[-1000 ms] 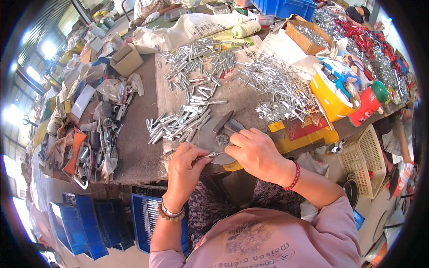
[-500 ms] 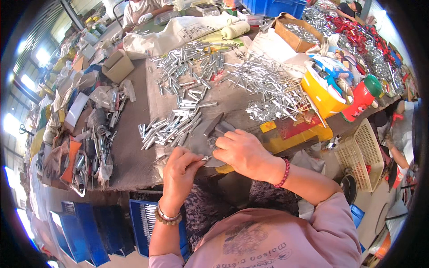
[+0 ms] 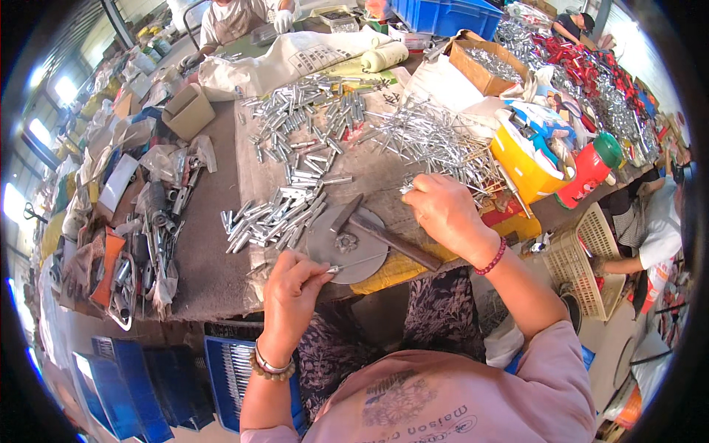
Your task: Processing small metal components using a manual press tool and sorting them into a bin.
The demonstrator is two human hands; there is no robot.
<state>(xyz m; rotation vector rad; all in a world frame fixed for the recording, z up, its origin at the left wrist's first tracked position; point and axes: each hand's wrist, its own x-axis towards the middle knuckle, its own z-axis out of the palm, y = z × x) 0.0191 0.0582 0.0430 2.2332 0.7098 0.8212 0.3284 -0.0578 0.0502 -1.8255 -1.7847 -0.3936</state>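
Observation:
My left hand (image 3: 292,289) pinches the end of a thin metal rod (image 3: 362,261) that points right across a round grey metal plate (image 3: 319,240). A hammer (image 3: 393,241) lies on the plate, its head at the far side and its wooden handle slanting toward me past the rim. Beside the hammer head, a small dark round piece (image 3: 346,241) sits on the plate. My right hand (image 3: 445,214) is at the near edge of a heap of thin metal rods and small parts (image 3: 436,144). Its fingers are bent together, and their tips hide what they hold.
Short metal tubes (image 3: 284,210) lie in a loose pile beyond the plate. Tools and bags crowd the left side. At right stand a yellow container (image 3: 521,164), a red bottle (image 3: 583,177) and a cream basket (image 3: 587,258). Other people work at the far side and right.
My right hand has left the plate and moved right and away to the heap of metal parts. The hammer and the rod in my left hand now show clearly.

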